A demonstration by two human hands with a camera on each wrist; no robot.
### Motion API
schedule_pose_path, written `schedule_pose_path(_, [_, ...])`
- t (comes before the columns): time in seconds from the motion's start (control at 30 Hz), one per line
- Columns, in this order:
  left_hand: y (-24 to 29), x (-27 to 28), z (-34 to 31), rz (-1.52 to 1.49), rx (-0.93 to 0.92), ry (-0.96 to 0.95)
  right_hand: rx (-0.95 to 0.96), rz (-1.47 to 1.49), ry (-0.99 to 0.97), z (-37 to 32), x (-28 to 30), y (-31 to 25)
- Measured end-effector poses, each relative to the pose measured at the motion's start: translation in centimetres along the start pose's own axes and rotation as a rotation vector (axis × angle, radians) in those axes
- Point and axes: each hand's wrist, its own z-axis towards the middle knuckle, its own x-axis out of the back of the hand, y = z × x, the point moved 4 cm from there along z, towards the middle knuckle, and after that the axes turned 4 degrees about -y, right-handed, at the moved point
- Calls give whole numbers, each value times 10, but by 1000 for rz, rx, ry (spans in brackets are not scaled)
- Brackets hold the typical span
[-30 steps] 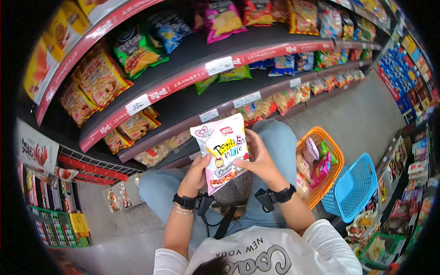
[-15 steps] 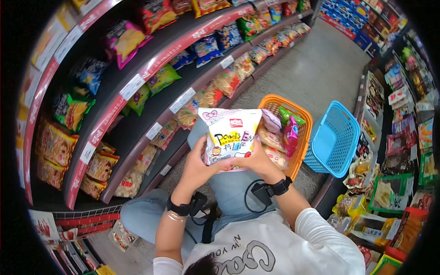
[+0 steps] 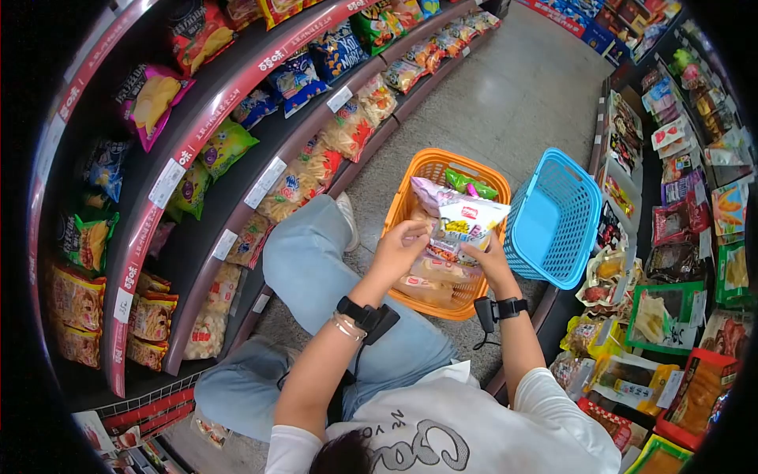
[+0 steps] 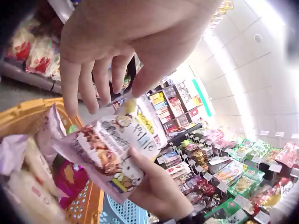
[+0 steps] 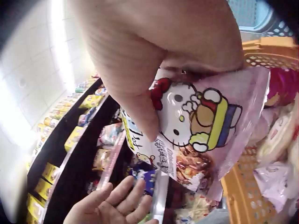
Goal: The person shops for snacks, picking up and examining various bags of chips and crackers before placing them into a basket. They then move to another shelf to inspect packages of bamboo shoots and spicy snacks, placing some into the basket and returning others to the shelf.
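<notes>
The right hand (image 3: pixel 493 259) pinches a snack bag (image 3: pixel 472 215) (cat-printed) with an orange basket (image 3: pixel 433 159) beneath that hand; alongside, the left hand (image 3: pixel 400 250) spreads loosely.

The right hand's (image 3: pixel 496 263) bag (image 3: pixel 472 221) hangs over the orange basket (image 3: pixel 430 308), partly covering its packets (image 3: pixel 429 195); the left hand (image 3: pixel 403 249) also blocks the near left; left of the basket, a bent leg (image 3: pixel 308 237) stands before the shelf (image 3: pixel 245 75); at right, the blue basket (image 3: pixel 553 209) gives open access from above; beyond both baskets, bare floor (image 3: pixel 513 79) leaves room far ahead.
</notes>
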Motion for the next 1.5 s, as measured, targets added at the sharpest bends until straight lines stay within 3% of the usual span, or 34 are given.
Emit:
schedule_pose_path(0.03, [-1, -2, 2, -32, -6, -12, -19, -4, -46, 6, 3, 17])
schedule_pose_path(0.13, [-3, -3, 2, -303, 329, 3, -119, 1, -151, 26, 7, 68])
schedule_pose_path(0.23, [-6, 6, 4, -377, 392, 77, -144, -24, -122, 47, 17, 128])
schedule_pose_path(0.37, [-15, 14, 9, -433, 394, 93, -97, -545, 201, 62, 48, 211])
schedule_pose_path(0.5, [-30, 21, 14, -440, 429, 134, 44, -581, 276, 54, 40, 197])
schedule_pose_path(0.6, [-43, 32, 17, -414, 466, 191, -40, -664, 255, 46, 46, 175])
schedule_pose_path(0.7, [-56, 46, 19, -422, 492, 271, 112, -637, 392, 25, 65, 139])
schedule_pose_path(0.83, [-59, 46, 17, -495, 602, 418, 43, -830, 553, -11, 92, 99])
schedule_pose_path(0.93, [-65, 26, 17, -579, 706, 315, -161, -1038, 515, -25, 103, 104])
schedule_pose_path(1.03, [-93, 19, 14, -568, 802, 295, -421, -346, 292, -37, 69, 106])
schedule_pose_path(1.07, [-104, 20, 15, -546, 862, 318, -345, -182, 261, -32, 80, 146])
schedule_pose_path(1.17, [-129, 28, 11, -524, 1007, 319, -309, -78, 175, -23, 70, 154])
schedule_pose_path(1.3, [-201, 62, 27, -318, 764, 515, -261, -43, 211, -9, 58, 172])
schedule_pose_path(1.43, [-186, 86, 21, -13, 515, 836, -248, -18, 177, 25, 26, 174])
schedule_pose_path(1.47, [-182, 89, 21, -23, 469, 891, -237, -5, 172, 35, 19, 177])
schedule_pose_path(1.5, [-168, 85, 20, -212, 385, 823, -226, 8, 167, 44, 12, 179])
